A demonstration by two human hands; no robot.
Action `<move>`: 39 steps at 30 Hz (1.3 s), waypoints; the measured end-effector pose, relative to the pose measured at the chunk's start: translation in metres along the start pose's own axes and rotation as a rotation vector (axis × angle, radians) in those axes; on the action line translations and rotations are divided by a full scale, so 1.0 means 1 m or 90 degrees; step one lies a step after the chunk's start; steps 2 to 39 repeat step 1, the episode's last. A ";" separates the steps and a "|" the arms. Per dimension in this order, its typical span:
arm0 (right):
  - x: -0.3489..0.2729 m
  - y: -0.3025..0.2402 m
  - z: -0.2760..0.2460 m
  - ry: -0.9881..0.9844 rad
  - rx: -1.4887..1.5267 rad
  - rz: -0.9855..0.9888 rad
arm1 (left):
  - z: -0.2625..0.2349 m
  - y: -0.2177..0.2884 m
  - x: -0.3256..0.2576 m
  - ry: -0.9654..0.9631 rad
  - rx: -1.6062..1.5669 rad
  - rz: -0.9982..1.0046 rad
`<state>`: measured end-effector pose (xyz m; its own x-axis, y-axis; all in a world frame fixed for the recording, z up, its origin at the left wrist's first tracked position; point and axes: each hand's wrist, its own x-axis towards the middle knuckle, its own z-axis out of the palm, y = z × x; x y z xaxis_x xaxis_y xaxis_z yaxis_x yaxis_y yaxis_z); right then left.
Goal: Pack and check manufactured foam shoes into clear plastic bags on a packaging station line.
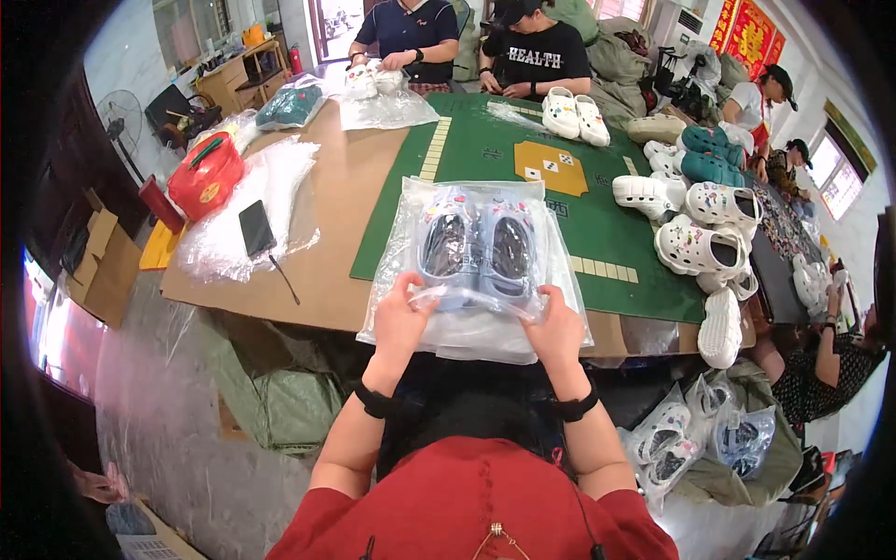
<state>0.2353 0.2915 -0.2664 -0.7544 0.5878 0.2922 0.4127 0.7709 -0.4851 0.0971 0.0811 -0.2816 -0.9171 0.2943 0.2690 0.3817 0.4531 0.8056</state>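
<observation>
A pair of light blue clogs (509,257) with colourful charms lies in a clear plastic bag (560,252) at the near edge of the table, toes pointing away from me. My left hand (401,322) pinches the bag's near edge at its left side. On the other side, my right hand (557,331) grips the same edge, with fingers closed on the film. Between my hands the plastic is drawn up across the heels. More clear film lies flat beneath the clogs.
A green mat (392,224) covers part of the brown table (345,201). To the left are plastic bags (210,247), a phone (257,229) and a red bag (207,177). White clogs (700,243) crowd the right edge. Bagged clogs (667,448) sit low right. Co-workers stand across.
</observation>
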 end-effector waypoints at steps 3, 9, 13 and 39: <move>0.000 -0.003 0.000 -0.008 -0.001 0.003 | 0.002 0.002 0.001 0.004 0.054 0.002; 0.000 -0.003 0.000 -0.008 -0.001 0.003 | 0.002 0.002 0.001 0.004 0.054 0.002; 0.000 -0.003 0.000 -0.008 -0.001 0.003 | 0.002 0.002 0.001 0.004 0.054 0.002; 0.000 -0.003 0.000 -0.008 -0.001 0.003 | 0.002 0.002 0.001 0.004 0.054 0.002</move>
